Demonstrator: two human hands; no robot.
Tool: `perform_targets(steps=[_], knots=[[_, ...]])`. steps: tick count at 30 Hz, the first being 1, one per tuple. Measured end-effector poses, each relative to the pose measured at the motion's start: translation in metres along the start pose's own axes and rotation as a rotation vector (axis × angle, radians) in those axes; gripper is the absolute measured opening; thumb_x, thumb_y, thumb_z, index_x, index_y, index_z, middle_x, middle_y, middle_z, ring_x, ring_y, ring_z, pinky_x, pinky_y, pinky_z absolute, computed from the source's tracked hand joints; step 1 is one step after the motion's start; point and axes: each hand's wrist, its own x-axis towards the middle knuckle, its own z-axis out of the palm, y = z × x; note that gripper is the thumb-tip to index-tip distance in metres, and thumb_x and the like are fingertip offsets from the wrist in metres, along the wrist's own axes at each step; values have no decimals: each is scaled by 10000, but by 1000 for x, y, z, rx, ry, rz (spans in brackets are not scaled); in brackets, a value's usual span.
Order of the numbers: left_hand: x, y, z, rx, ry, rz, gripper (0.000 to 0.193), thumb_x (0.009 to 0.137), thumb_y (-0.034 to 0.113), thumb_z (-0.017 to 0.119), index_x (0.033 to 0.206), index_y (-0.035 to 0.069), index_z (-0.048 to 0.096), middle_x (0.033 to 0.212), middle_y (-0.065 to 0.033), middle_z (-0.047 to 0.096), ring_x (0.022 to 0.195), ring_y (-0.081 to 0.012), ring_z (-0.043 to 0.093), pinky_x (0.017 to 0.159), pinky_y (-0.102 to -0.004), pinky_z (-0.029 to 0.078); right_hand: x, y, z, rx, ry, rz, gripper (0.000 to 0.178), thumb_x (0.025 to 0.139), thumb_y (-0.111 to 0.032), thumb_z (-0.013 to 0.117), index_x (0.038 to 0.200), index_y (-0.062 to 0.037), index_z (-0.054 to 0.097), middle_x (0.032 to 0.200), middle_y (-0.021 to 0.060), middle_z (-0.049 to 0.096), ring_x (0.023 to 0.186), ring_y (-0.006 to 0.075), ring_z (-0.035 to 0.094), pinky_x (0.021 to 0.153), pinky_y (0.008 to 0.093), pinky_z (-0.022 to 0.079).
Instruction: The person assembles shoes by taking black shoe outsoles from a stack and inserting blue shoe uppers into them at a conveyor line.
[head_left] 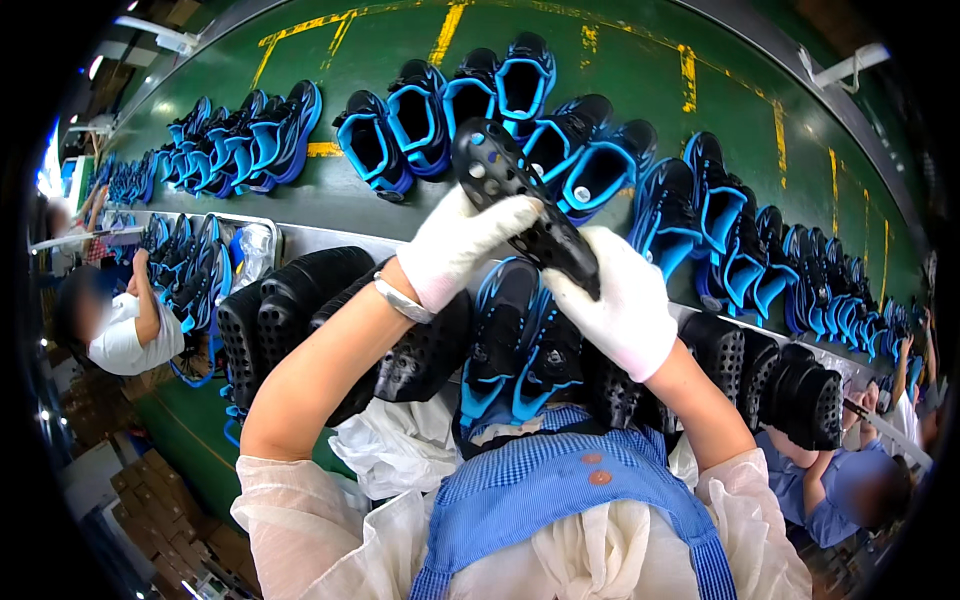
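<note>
My left hand (pixel 462 245), in a white glove, closes around the middle of a black perforated insole (pixel 497 168), thumb across it. My right hand (pixel 622 305), also gloved, grips its lower right end, so the insole slants between both hands above the bench edge. Right below it, close to my body, stands a pair of black and blue sneakers (pixel 507 310), openings toward me. Nested stacks of black perforated insoles flank the pair: a left stack (pixel 290 300) beside my left forearm and a right stack (pixel 805 390) beyond my right forearm.
Several rows of black and blue sneakers (pixel 415 115) stand along the green bench (pixel 380 45), marked with yellow lines. White crumpled material (pixel 395 440) lies below my left forearm. A person (pixel 130 320) works at the left, another person (pixel 840 490) at the lower right.
</note>
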Motion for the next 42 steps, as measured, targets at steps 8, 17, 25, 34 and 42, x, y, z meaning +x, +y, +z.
perform_targets(steps=[8, 17, 25, 34, 42], knots=[[28, 40, -98, 149, 19, -277, 495, 905, 427, 624, 1208, 46, 535, 1136, -121, 614, 1068, -242, 598, 937, -409, 481, 91, -14, 40, -279, -79, -126, 373, 817, -434, 622, 761, -66, 604, 583, 120, 605, 566, 296, 635, 497, 397, 495], [136, 68, -240, 1522, 443, 303, 405, 847, 333, 630, 1155, 70, 641, 1122, -174, 649, 1041, -346, 605, 939, -373, 470, 201, 2, 85, -251, -432, 1, 539, 827, -504, 471, 792, -11, 686, 635, 176, 633, 681, 337, 654, 690, 417, 523], [161, 84, -261, 1421, 499, -1, 373, 884, 343, 553, 1044, 26, 666, 889, -174, 685, 779, -300, 670, 808, -375, 512, 283, -3, 99, -371, -545, -152, 567, 858, -518, 467, 769, 13, 645, 649, 204, 593, 624, 347, 586, 626, 410, 467], [104, 69, -240, 1567, 390, 119, 371, 817, 345, 622, 999, 22, 638, 967, -192, 652, 930, -366, 616, 844, -408, 489, 296, -21, 199, -806, -393, -119, 234, 804, -111, 618, 1011, -104, 728, 1044, 100, 705, 979, 259, 678, 788, 359, 542], [94, 24, -230, 1415, -1, -219, 514, 770, 277, 663, 1194, 2, 574, 999, -213, 667, 912, -335, 653, 850, -379, 516, 322, -34, 207, -837, -591, -243, 210, 786, -135, 622, 947, -68, 737, 972, 125, 711, 911, 285, 688, 749, 375, 547]])
